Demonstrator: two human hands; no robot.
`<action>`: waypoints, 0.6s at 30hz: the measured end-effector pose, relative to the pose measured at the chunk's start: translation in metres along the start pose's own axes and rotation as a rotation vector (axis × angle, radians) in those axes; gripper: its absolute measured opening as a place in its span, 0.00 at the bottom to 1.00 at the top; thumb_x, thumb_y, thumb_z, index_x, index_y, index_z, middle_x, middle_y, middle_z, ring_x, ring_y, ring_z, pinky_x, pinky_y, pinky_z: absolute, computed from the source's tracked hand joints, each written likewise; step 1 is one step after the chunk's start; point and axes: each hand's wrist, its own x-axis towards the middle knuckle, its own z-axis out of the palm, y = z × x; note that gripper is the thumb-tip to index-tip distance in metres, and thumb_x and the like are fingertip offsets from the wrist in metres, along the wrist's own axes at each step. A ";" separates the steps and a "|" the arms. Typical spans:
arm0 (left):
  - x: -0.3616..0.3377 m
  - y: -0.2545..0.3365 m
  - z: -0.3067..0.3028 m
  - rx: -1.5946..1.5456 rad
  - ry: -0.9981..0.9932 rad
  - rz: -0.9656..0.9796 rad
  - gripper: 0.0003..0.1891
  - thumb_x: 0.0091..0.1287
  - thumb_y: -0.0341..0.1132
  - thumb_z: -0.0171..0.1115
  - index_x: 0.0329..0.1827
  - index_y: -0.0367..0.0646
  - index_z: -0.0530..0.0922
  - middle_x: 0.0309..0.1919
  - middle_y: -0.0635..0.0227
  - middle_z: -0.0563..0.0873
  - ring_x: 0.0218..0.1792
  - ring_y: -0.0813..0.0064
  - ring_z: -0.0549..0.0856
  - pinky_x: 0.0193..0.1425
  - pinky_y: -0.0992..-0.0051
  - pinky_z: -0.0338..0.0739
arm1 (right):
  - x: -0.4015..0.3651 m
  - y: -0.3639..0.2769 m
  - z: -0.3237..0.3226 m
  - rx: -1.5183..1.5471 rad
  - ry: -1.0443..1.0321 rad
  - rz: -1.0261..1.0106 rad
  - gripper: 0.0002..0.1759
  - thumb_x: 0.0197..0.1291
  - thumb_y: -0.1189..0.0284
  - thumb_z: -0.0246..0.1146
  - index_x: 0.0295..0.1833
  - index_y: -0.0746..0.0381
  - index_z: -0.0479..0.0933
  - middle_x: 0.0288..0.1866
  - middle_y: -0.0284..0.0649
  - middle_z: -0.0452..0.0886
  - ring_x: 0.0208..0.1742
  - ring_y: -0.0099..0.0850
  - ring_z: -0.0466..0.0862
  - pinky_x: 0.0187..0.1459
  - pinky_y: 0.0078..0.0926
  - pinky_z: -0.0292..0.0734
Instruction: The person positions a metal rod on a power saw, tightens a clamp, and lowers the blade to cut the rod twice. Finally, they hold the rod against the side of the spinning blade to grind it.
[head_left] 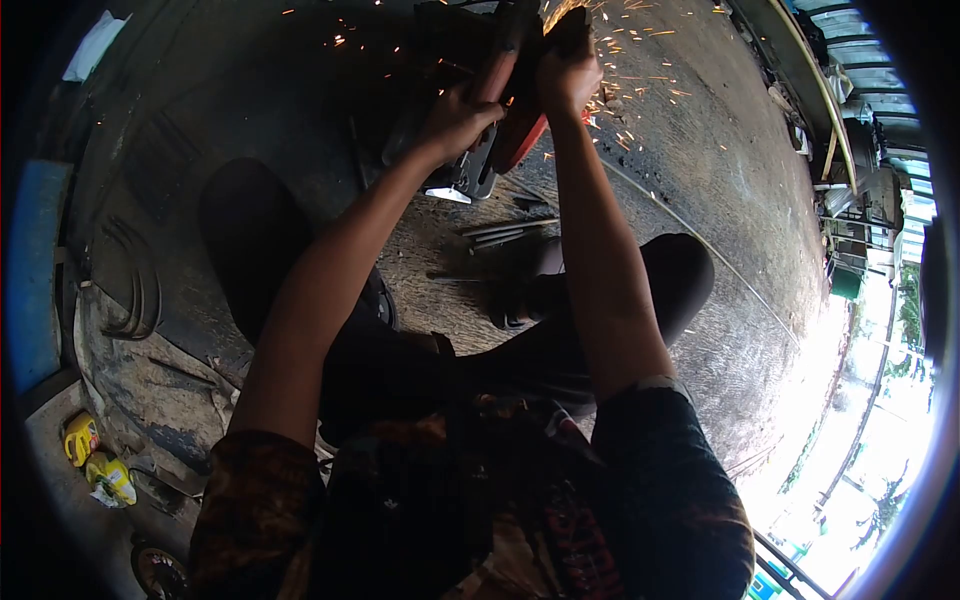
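Patterned shirt [480, 500], left hand [455, 120], right hand [567, 75] clasping grinder [522, 140], open concrete [720, 180] around

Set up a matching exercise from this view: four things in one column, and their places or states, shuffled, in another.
Things:
1. grinder
2. rods
3. yellow packets
4. sparks

Places or states:
A. lying loose on the ground, below the tool
B. flying at the top of the view
C. gripped by the left hand and the right hand
D. in the lower left corner

Pairs: 1-C, 2-A, 3-D, 4-B.
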 end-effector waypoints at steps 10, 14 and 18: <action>-0.003 0.006 -0.002 0.036 -0.040 -0.044 0.11 0.58 0.35 0.64 0.39 0.38 0.76 0.19 0.75 0.76 0.18 0.84 0.75 0.22 0.78 0.68 | -0.001 -0.001 0.000 0.040 0.017 -0.006 0.19 0.53 0.67 0.60 0.51 0.61 0.78 0.40 0.57 0.84 0.44 0.55 0.84 0.49 0.49 0.78; -0.003 0.003 -0.001 0.050 -0.004 -0.024 0.11 0.58 0.36 0.64 0.38 0.38 0.76 0.19 0.74 0.76 0.18 0.84 0.75 0.22 0.78 0.68 | 0.001 0.001 0.004 0.052 0.016 0.013 0.19 0.53 0.68 0.60 0.51 0.61 0.79 0.40 0.57 0.84 0.44 0.55 0.84 0.49 0.49 0.79; -0.003 0.005 0.000 0.063 -0.008 -0.031 0.12 0.59 0.37 0.64 0.40 0.38 0.77 0.19 0.74 0.76 0.18 0.83 0.75 0.23 0.78 0.68 | 0.002 0.007 0.008 -0.012 0.050 0.022 0.19 0.53 0.68 0.60 0.51 0.61 0.79 0.41 0.57 0.84 0.44 0.55 0.84 0.49 0.49 0.79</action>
